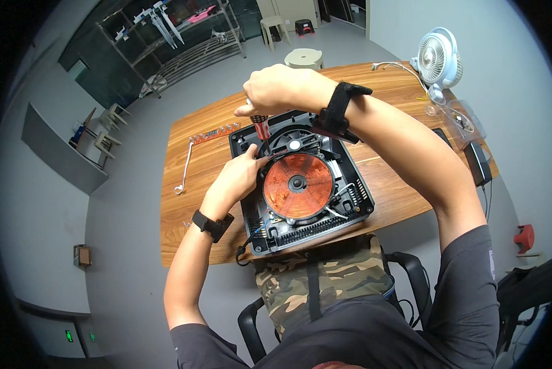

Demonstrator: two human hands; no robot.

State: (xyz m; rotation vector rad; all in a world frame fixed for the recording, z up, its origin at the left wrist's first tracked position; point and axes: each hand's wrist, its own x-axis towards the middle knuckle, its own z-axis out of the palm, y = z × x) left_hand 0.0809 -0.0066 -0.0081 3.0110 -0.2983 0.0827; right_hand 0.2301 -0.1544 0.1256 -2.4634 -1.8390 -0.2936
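Dark grey shirt cloth (pixel 349 335) filled the bottom of my feed, closest to the lens, with camouflage cloth (pixel 346 280) spread over the lap just beyond it. Past that I had the opened black housing (pixel 291 237) lying on the wooden table (pixel 208 165), near the edge on the wearer's side, turned slightly askew. Inside it sat the round copper coil (pixel 282 178), face up, with a fan (pixel 284 133) set behind it and white wires (pixel 345 193) to its right.

I had the right hand (pixel 276 89) high over the housing's far left part, its fingers wrapped around the top of the screwdriver (pixel 262 127). The red and black handle showed below the fist, and the shaft pointed down, nearly upright, toward the coil's far left edge; I could not make out what its tip met. I had the left hand (pixel 239 175) reaching in over the housing's left wall, index finger stretched out to a spot just beside the shaft. Whether those fingertips pinched anything, I could not tell.

Each wrist wore a black band. Left of the housing, near its far corner, I saw an orange strip (pixel 214 132) with round compartments, a white cable (pixel 185 169) running from its end toward me. At the table's far right stood a white desk fan (pixel 434 58), with a black box (pixel 477 163) nearer the wearer.
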